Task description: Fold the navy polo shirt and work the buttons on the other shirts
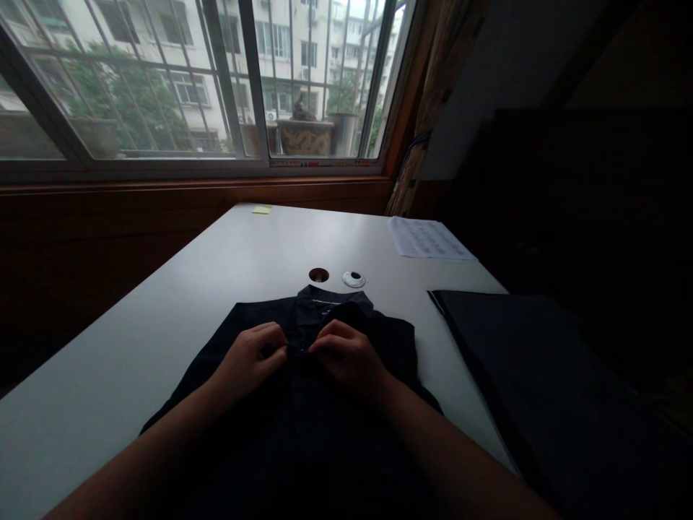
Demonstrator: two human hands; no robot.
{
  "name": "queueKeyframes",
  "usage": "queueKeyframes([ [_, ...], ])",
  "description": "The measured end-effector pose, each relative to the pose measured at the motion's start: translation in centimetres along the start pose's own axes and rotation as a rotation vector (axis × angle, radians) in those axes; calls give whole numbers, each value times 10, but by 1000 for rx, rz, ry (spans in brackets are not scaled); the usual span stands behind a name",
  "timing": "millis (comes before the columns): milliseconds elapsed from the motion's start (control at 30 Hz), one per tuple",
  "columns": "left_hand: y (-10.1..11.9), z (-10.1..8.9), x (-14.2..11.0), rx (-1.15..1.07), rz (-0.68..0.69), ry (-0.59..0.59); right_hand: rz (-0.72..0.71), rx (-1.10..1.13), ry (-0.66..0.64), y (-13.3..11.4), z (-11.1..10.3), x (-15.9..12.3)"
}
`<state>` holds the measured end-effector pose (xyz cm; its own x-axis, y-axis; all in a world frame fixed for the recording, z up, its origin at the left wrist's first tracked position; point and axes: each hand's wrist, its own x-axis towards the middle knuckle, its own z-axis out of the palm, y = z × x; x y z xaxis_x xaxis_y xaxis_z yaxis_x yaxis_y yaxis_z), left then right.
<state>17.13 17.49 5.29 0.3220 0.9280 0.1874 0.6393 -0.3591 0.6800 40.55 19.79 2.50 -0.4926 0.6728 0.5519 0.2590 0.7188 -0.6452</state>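
A dark navy shirt [286,426] lies front up on the white table, its collar [349,297] pointing toward the window. Just below the collar, my left hand [258,355] pinches the left side of the front opening between thumb and fingers. Across from it, my right hand [346,354] pinches the other edge of the opening. A small gap separates the fingertips of both hands. Between them the cloth is too dark to show clearly whether a button is held.
The white table [162,318] has a cable hole [319,275] with its round cover [354,279] beside it. Printed papers [430,239] and a yellow sticky note [262,209] lie at the far side. A dark folded cloth [541,361] covers the right edge. Beyond stands a barred window [260,87].
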Motion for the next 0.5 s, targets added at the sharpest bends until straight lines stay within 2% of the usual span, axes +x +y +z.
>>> queueKeyframes([
  [200, 1, 0, 1, -37, -1, -19, -23, -62, -92, 4, 3, 0],
  [333, 1, 1, 1, -60, -19, -64, -58, -78, -97, 6, 4, 0],
  [500, -4, 1, -2, -59, 105, -75, -63, -79, -69, 5, 4, 0],
])
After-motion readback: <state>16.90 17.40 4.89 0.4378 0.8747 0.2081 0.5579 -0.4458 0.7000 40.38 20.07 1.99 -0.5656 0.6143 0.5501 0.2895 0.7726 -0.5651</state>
